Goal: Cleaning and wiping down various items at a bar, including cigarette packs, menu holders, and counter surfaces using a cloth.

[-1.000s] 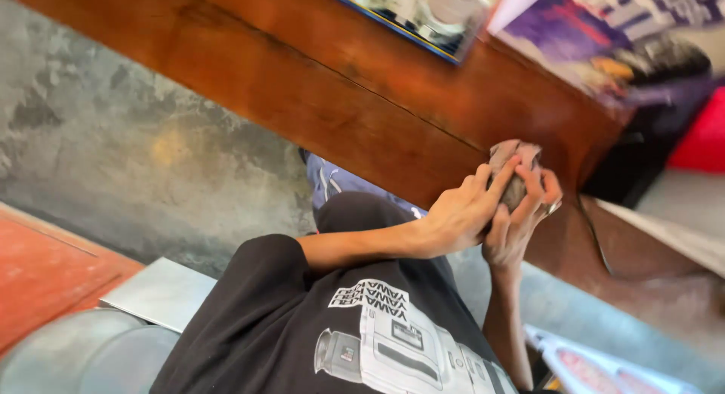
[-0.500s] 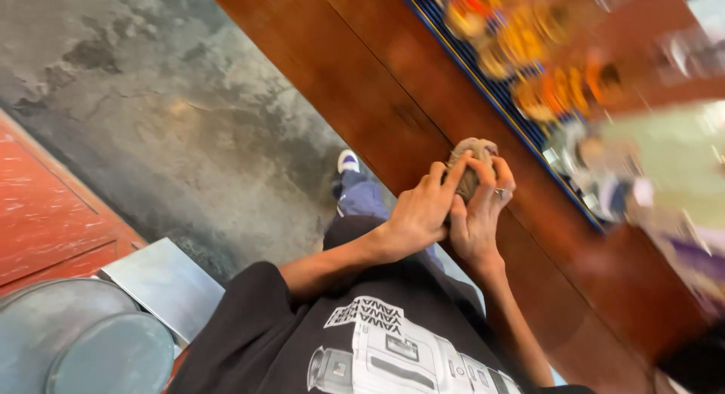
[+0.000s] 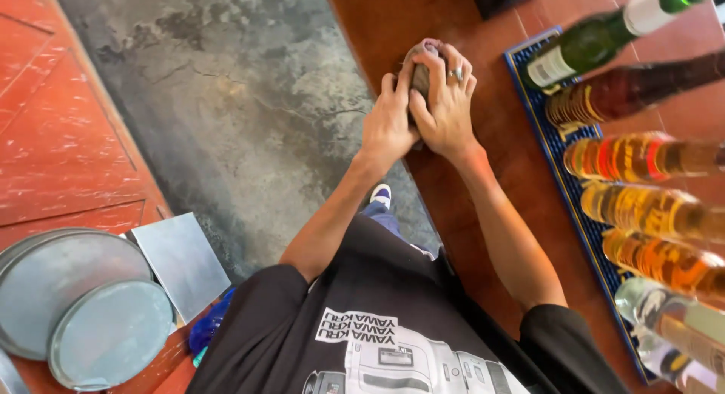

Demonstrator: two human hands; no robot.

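We clamp both hands, left hand (image 3: pixel 389 122) and right hand (image 3: pixel 445 111), fingers wrapped tight, around a grey cloth (image 3: pixel 420 75) on the tabletop (image 3: pixel 498 175); probably soft, light, grippable anywhere.

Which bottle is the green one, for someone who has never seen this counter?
Find the brown wooden counter on the right, then the blue mat along it with a row of bottles. The green bottle lies at the row's far end, beyond the hands; the neighbouring bottles are amber, reddish or clear.
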